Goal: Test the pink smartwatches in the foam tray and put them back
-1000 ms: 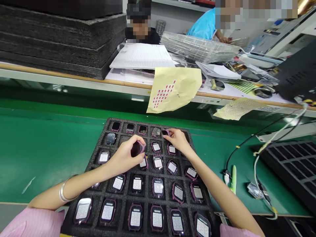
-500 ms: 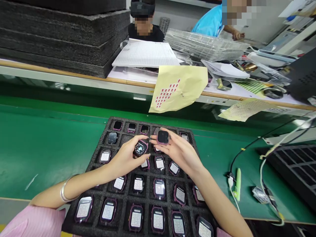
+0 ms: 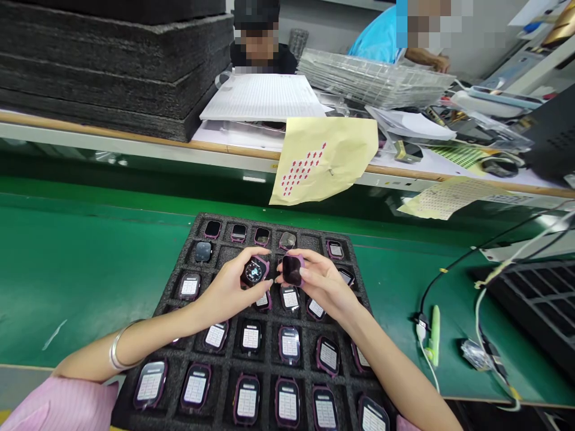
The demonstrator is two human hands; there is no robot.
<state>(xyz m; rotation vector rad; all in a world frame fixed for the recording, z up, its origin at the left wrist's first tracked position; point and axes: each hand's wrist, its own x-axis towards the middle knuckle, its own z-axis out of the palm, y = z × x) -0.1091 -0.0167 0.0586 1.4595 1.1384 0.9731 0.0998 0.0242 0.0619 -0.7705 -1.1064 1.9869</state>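
My left hand (image 3: 231, 284) holds a purple-framed watch (image 3: 255, 270) between thumb and fingers; its round dial is lit. Close beside it, my right hand (image 3: 324, 281) grips a second purple-framed watch (image 3: 293, 270) with a dark screen, thumb on its right edge. Both hands are over a black foam tray (image 3: 265, 383) whose compartments hold several purple-framed watches. Many of those, such as the watch (image 3: 287, 400) in the front row, show white grid-like screens, while a few at the back are dark. Some compartments are hidden under my hands and forearms.
A raised shelf (image 3: 242, 152) runs behind the tray, bearing stacked black foam (image 3: 103, 72), papers (image 3: 265, 96) and clear plastic trays (image 3: 377, 81). Yellow sheets (image 3: 327, 158) hang over its edge. Cables (image 3: 478, 317) and a green tool (image 3: 435, 335) lie right. Two people are behind the shelf.
My right hand has turned from palm-up to a pinch, and its watch has moved slightly down and left, nearer my left hand. A back-row compartment's watch is now uncovered.
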